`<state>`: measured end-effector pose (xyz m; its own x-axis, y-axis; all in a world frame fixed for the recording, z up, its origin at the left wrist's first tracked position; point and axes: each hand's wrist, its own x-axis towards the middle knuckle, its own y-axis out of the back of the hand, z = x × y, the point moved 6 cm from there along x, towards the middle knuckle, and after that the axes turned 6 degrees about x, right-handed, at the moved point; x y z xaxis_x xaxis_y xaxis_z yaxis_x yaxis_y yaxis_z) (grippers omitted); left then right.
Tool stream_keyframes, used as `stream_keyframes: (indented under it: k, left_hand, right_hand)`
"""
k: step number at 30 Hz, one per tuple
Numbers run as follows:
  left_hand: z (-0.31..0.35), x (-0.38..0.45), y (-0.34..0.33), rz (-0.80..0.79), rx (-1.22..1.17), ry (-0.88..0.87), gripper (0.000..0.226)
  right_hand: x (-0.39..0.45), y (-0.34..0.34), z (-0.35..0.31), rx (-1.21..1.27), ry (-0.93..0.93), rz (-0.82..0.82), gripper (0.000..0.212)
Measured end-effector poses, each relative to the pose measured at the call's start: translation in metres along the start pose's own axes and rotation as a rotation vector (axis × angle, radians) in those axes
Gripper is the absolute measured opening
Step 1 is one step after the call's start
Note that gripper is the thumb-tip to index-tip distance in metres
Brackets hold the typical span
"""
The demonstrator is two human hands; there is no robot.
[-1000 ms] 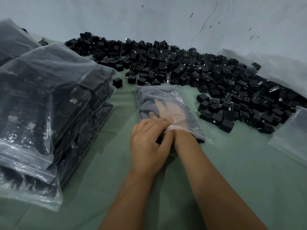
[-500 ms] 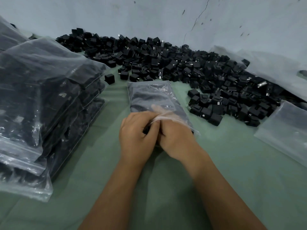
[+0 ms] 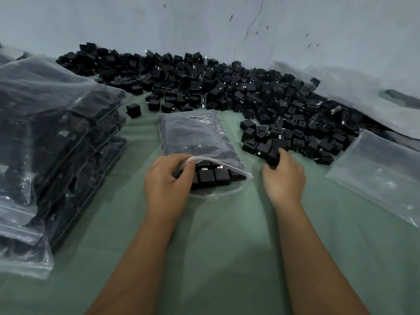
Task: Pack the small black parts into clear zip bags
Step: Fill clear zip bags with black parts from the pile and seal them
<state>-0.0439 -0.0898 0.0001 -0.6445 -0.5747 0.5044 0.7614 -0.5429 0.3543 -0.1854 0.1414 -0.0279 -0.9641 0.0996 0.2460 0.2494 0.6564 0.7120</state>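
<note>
On the far left of the green cloth sits a stack of filled bags, clear plastic packed dark with parts, one lying on another. Just right of it, at the middle of the cloth, lies the open bag, already partly full of black parts, its mouth turned toward the person. The left hand pinches the upper lip of that mouth between thumb and fingers, lifting it so that a row of parts shows inside. Behind and to the right, a broad pile of loose black parts runs along the pale wall. The right hand reaches into the near edge of this pile, fingers curled on a part; blur hides whether it is truly gripped. Farther right lies an empty clear bag, flat on the cloth.
</note>
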Motion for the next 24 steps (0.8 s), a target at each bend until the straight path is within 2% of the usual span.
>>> stream_keyframes:
  k: [5, 8, 11, 16, 21, 24]
  left_hand:
    - [-0.004, 0.001, -0.002, -0.031, -0.009, 0.056, 0.015]
    - [-0.006, 0.001, -0.004, -0.047, -0.016, 0.093, 0.015]
    - [-0.008, 0.001, -0.005, -0.053, -0.02, 0.108, 0.014]
    - [-0.008, 0.002, -0.004, -0.053, -0.052, 0.132, 0.015]
    - [-0.011, 0.002, -0.001, -0.008, -0.072, 0.124, 0.012]
    - [-0.01, 0.002, 0.0, 0.011, -0.049, 0.088, 0.016]
  right_hand:
    - [-0.004, 0.009, -0.007, 0.138, 0.026, 0.162, 0.032]
    - [-0.016, 0.015, -0.014, 0.344, 0.069, 0.221, 0.035]
    - [-0.04, 0.021, -0.039, 0.498, 0.249, 0.19, 0.045]
    - [-0.094, 0.009, -0.086, 0.449, 0.545, 0.029, 0.033]
    - [-0.11, -0.002, -0.102, 0.375, 0.618, -0.029, 0.038]
    - [-0.106, -0.002, -0.1, 0.291, 0.62, -0.002, 0.042]
